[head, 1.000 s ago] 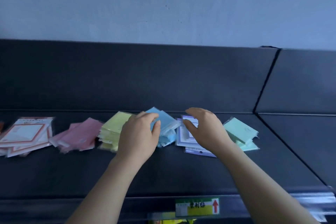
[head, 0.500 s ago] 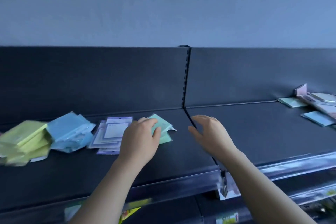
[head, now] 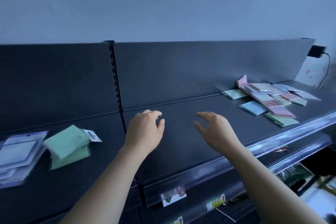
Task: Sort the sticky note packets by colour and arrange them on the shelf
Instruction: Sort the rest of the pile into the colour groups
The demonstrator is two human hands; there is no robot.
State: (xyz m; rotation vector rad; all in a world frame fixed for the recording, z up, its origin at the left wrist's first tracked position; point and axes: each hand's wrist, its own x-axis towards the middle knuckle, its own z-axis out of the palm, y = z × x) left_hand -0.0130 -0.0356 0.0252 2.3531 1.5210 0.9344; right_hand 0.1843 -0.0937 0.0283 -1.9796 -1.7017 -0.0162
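Note:
My left hand (head: 145, 130) and my right hand (head: 215, 129) hover over a bare stretch of the dark shelf (head: 181, 142), fingers loosely curled, holding nothing. At the left lies a stack of green sticky note packets (head: 67, 144), and beside it at the frame's edge a stack of purple-framed packets (head: 18, 158). At the far right a mixed heap of unsorted packets (head: 272, 96) lies on the shelf, with a blue packet (head: 252, 107), a green packet (head: 281, 119) and a pink packet (head: 281, 111) at its near side.
A slotted upright (head: 116, 82) splits the dark back panel. A clear price rail (head: 236, 167) with labels runs along the shelf's front edge. Lower shelves with goods show at the bottom right. A black box with a cable (head: 317, 51) hangs on the wall at the right.
My view has swung right, so the sorted stacks slid to the left and the mixed heap came into view. Both hands left the sorted packets and moved right, empty.

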